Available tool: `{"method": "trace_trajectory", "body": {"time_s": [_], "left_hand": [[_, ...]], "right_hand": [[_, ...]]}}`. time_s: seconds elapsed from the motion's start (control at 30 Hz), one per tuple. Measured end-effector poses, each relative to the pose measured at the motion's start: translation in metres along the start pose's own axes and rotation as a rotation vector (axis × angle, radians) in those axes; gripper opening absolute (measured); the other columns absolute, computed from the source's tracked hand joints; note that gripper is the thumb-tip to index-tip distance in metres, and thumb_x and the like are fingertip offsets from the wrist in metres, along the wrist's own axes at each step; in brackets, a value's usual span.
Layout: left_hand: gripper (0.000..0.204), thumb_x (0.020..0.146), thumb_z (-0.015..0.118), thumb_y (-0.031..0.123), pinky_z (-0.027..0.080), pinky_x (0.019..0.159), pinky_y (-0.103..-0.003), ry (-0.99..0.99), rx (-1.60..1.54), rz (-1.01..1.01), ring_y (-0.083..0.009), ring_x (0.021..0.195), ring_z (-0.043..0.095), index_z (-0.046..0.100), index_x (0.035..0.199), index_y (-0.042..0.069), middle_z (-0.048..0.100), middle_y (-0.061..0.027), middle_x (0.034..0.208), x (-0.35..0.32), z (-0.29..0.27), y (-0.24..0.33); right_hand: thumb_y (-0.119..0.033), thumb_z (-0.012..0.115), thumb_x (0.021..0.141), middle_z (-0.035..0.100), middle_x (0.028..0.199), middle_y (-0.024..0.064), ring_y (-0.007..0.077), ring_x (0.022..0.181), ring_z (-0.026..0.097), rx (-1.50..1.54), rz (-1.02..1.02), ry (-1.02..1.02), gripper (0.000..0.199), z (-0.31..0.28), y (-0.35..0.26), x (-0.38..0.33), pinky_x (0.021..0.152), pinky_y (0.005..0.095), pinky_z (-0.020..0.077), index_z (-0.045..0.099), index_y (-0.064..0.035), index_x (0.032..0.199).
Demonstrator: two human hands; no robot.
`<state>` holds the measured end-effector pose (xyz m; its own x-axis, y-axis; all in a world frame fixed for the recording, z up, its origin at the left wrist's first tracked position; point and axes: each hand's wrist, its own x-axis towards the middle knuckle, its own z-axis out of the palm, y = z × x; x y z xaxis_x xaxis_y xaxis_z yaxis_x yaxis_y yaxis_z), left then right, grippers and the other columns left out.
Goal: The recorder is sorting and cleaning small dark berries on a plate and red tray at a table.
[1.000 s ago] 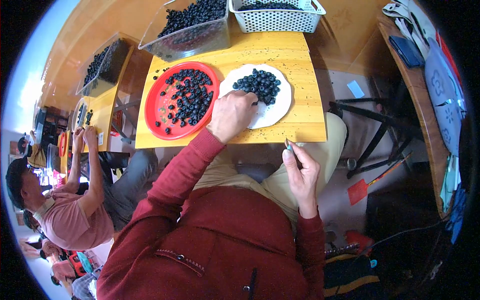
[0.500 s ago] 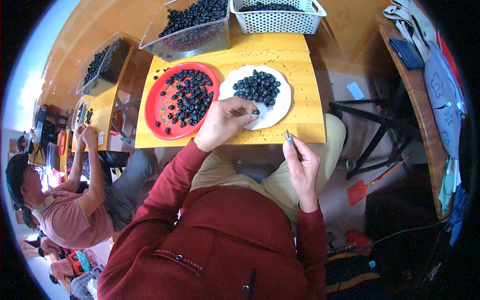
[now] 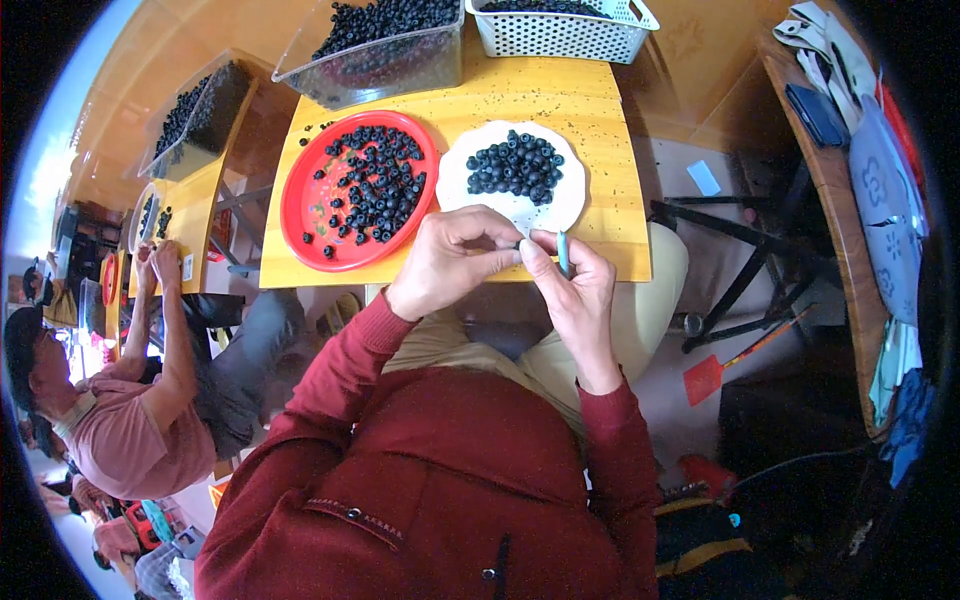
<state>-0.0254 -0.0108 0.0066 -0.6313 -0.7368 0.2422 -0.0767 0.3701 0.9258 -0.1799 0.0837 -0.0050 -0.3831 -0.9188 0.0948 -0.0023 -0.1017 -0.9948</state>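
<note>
My left hand (image 3: 455, 255) pinches a dark blueberry (image 3: 517, 250) between thumb and fingertips, just past the near rim of the white plate (image 3: 570, 205). The fingertips of my right hand (image 3: 578, 285) meet it there, closed around a thin light-blue tool (image 3: 563, 252) whose kind I cannot make out. The fingers partly hide the berry and the tool's tip. Behind my hands, a heap of blueberries (image 3: 515, 168) lies on the white plate. To the left, more blueberries (image 3: 385, 185) are scattered over a red plate (image 3: 300, 215).
A clear plastic bin (image 3: 380, 80) full of berries and a white perforated basket (image 3: 560, 35) stand at the table's far side. Dark crumbs speckle the wooden table (image 3: 610, 150). At left, a co-worker (image 3: 140, 430) sits at another table. A red fly swatter (image 3: 703, 380) is at right.
My right hand has moved up and left with the light-blue tool, from apart to touching at the berry. My left hand has shifted slightly nearer me, still pinching the berry.
</note>
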Motion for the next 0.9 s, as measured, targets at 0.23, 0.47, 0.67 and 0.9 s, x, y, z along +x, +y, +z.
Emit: {"method": "trace_trajectory", "body": {"time_s": [0.23,0.47,0.67,0.9], "left_hand": [[0.014,0.081,0.078,0.000,0.054,0.074,-0.025,-0.008,-0.113,-0.045,-0.0112,0.085,0.065,0.071,0.093,0.001,0.069,-0.0059,0.096,-0.006,0.001,-0.005],[0.014,0.080,0.078,-0.002,0.054,0.073,-0.025,0.015,-0.408,-0.029,-0.0114,0.085,0.065,0.073,0.093,0.001,0.069,-0.0063,0.095,-0.010,0.000,-0.015],[0.013,0.082,0.076,-0.003,0.054,0.072,-0.026,0.007,-0.481,-0.044,-0.0120,0.085,0.065,0.073,0.093,0.001,0.069,-0.0076,0.094,-0.011,-0.006,-0.019],[0.014,0.085,0.072,-0.006,0.056,0.081,-0.027,0.000,-0.664,-0.047,-0.0119,0.090,0.066,0.069,0.098,-0.001,0.069,-0.0079,0.098,-0.014,-0.015,-0.034]], "right_hand": [[-0.018,0.071,0.092,0.061,0.069,-0.0035,-0.0008,0.053,0.044,0.358,0.305,-0.054,0.019,0.000,0.001,-0.003,0.044,0.0174,0.0310,0.072,0.0004,0.097],[-0.016,0.069,0.094,0.062,0.073,-0.0006,0.0011,0.049,0.045,0.543,0.387,-0.052,0.017,0.004,-0.004,0.000,0.040,0.0168,0.0308,0.068,0.0013,0.098],[-0.015,0.068,0.094,0.063,0.076,0.0002,0.0015,0.050,0.045,0.570,0.399,-0.073,0.016,0.007,-0.004,0.001,0.040,0.0173,0.0317,0.067,0.0013,0.096],[-0.022,0.066,0.096,0.066,0.086,0.0080,0.0086,0.068,0.057,-0.063,0.100,-0.100,0.031,0.014,-0.005,-0.007,0.062,0.0238,0.0445,0.066,0.0062,0.110]]}}
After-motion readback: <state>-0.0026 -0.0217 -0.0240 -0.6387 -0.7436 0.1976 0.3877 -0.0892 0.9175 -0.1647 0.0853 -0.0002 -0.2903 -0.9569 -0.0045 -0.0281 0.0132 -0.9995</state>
